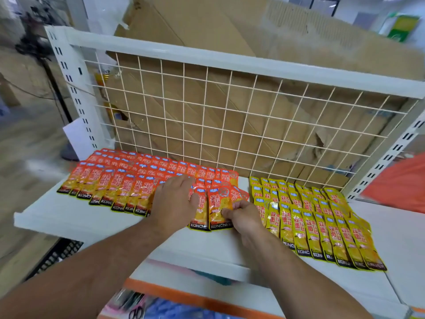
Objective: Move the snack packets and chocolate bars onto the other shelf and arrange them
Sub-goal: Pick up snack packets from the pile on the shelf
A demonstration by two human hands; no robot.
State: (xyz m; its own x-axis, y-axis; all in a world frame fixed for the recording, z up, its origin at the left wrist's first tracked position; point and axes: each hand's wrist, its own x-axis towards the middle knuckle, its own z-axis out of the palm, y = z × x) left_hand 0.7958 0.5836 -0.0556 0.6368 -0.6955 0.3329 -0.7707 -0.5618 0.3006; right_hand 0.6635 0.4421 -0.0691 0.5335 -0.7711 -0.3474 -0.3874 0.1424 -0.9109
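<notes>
Several orange snack packets (119, 180) lie in overlapping rows on the left of a white shelf (69, 217). Several yellow packets (322, 224) fill rows on the right. My left hand (174, 201) lies flat, fingers straight, pressing on the orange rows near their right end. My right hand (241, 215) pinches the lower edge of the front-most orange packet (218, 203) at the right end of the orange group. A narrow bare gap separates orange from yellow.
A white wire grid (230, 116) backs the shelf, with brown cardboard (230, 42) behind it. White slotted uprights (73, 93) stand at both ends. A lower shelf with an orange edge strip (184, 293) and assorted items sits below. An orange object (400, 187) shows at right.
</notes>
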